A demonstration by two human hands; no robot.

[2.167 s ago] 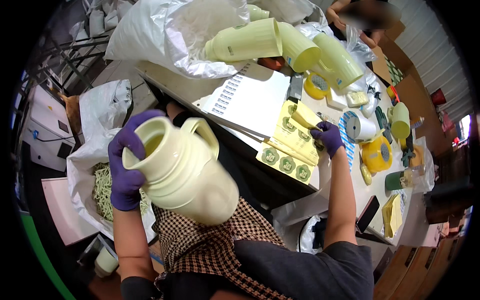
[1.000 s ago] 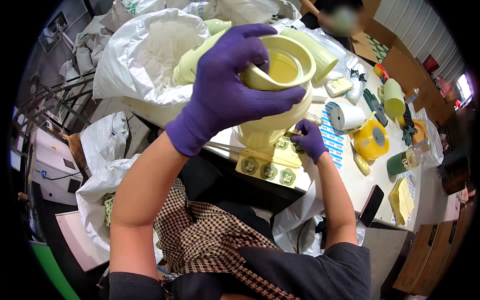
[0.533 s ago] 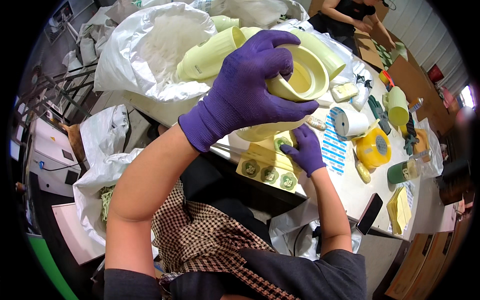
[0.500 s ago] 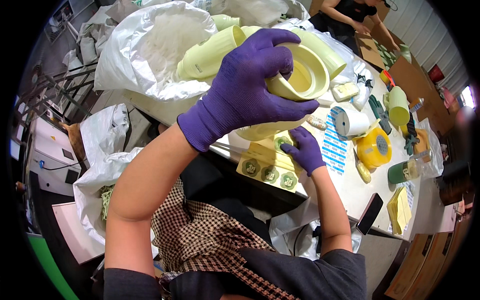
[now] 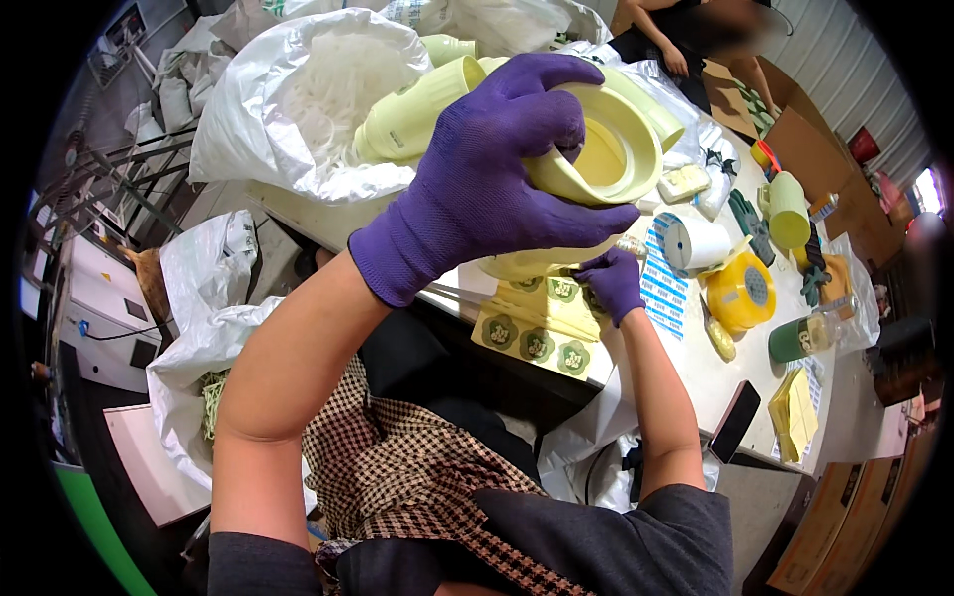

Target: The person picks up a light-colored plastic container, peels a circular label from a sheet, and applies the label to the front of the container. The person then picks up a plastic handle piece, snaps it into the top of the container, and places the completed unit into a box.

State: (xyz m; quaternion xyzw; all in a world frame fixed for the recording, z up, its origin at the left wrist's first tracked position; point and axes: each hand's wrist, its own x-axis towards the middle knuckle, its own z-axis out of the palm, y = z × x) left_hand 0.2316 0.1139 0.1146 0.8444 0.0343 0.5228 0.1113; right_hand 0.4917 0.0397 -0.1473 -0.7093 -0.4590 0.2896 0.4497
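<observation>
In my gloved left hand (image 5: pixel 507 164) is a pale yellow plastic jug body (image 5: pixel 639 171), its wide round mouth tilted up toward me. My fingers wrap around its rim and side. My right hand (image 5: pixel 618 283), in the same purple glove, is below the jug body at the edge of a sheet of green flower-shaped stickers (image 5: pixel 537 345). Its fingers are drawn together; whatever is between them, if anything, is too small to make out. The lower part of the jug body is partly behind my left hand.
More pale yellow jug bodies (image 5: pixel 422 109) lie beside a white sack (image 5: pixel 238 119) of translucent pieces. Rightward on the table are a white roll (image 5: pixel 701 244), yellow tape (image 5: pixel 743 290), a yellow mug (image 5: pixel 788 211), a green-filled jar (image 5: pixel 800 340) and a phone (image 5: pixel 735 421). A person stands behind cartons (image 5: pixel 810 149).
My right hand has lifted slightly off the sticker sheet and its fingers have drawn together, moving up toward the jug body. The left hand holds nearly still.
</observation>
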